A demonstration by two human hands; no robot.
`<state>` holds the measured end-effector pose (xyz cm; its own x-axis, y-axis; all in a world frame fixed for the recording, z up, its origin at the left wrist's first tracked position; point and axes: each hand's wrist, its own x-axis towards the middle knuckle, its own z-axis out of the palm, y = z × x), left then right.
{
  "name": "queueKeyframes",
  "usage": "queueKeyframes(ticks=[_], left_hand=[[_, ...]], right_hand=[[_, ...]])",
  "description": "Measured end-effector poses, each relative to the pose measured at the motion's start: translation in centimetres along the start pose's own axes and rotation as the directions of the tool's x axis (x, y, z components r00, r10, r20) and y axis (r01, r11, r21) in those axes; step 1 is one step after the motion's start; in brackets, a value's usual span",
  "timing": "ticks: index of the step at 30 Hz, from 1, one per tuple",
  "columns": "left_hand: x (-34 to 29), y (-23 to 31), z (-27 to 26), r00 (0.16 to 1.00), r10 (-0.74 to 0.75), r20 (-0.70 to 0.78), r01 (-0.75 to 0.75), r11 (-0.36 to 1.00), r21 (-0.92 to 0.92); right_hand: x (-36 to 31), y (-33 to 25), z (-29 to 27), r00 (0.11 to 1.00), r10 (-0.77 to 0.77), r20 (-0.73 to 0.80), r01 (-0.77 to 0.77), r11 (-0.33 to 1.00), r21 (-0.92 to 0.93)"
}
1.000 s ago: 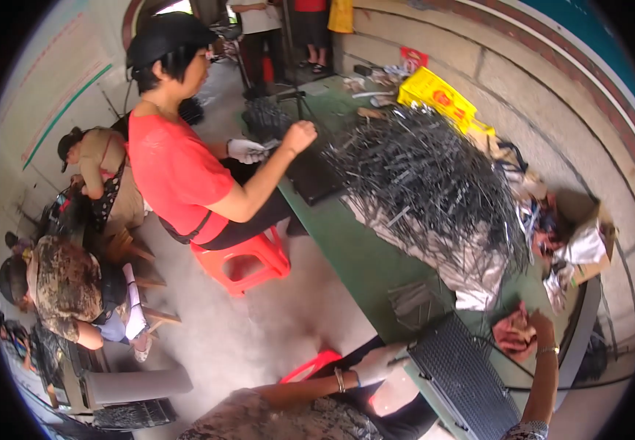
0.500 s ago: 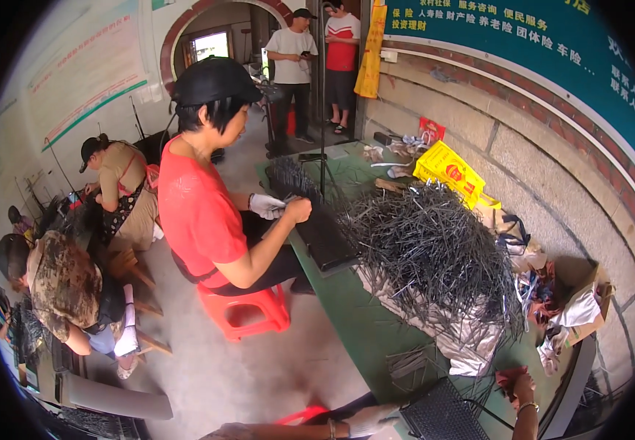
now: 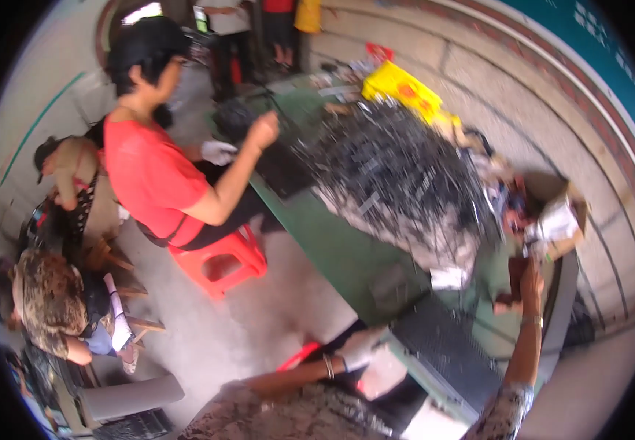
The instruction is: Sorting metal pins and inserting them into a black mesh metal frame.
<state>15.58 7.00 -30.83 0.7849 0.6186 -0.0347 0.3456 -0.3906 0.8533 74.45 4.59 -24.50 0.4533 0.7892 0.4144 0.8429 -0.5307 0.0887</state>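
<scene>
A black mesh-like panel (image 3: 445,345) lies across the near end of the green table (image 3: 332,253). My left hand (image 3: 363,349), in a whitish glove with a bracelet at the wrist, is at the panel's left edge; blur hides what its fingers do. Reaching out on the right, my bare right hand (image 3: 531,284) is closed on a dark red cloth (image 3: 517,273). Another dark red scrap shows just below it, possibly part of the same cloth. Beyond the panel, a large tangled heap of black strips (image 3: 398,165) rests on pale sacking (image 3: 434,246).
An open cardboard box (image 3: 575,224) with crumpled wrappings stands at the right by the stone wall. A yellow bag (image 3: 405,92) lies behind the heap. To the left, a co-worker in red (image 3: 152,165) sits on a red stool (image 3: 222,264) beside another black panel (image 3: 282,170).
The view has tipped downward and shifted, with blur. My right hand has moved farther out toward the box with the red cloth. The co-worker's bare hand has risen away from the gloved one.
</scene>
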Motion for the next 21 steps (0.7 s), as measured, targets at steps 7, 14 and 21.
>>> queueKeyframes(ticks=[7, 14, 21], left_hand=[[0.3, 1.3, -0.5, 0.981, 0.044, -0.187, -0.057, 0.996, -0.068], [0.4, 1.8, -2.3, 0.869, 0.116, -0.482, -0.082, 0.992, 0.092], [4.3, -3.2, -8.7, 0.902, 0.080, -0.424, 0.235, 0.732, 0.639]], right_hand=[[0.3, -0.7, -9.5, 0.995, 0.075, 0.066, -0.055, 0.962, -0.269], [-1.4, -1.6, -12.1, 0.952, 0.233, 0.198, -0.142, 0.909, -0.391], [-3.3, -8.9, -9.1, 0.693, 0.184, 0.697, -0.358, 0.927, 0.112]])
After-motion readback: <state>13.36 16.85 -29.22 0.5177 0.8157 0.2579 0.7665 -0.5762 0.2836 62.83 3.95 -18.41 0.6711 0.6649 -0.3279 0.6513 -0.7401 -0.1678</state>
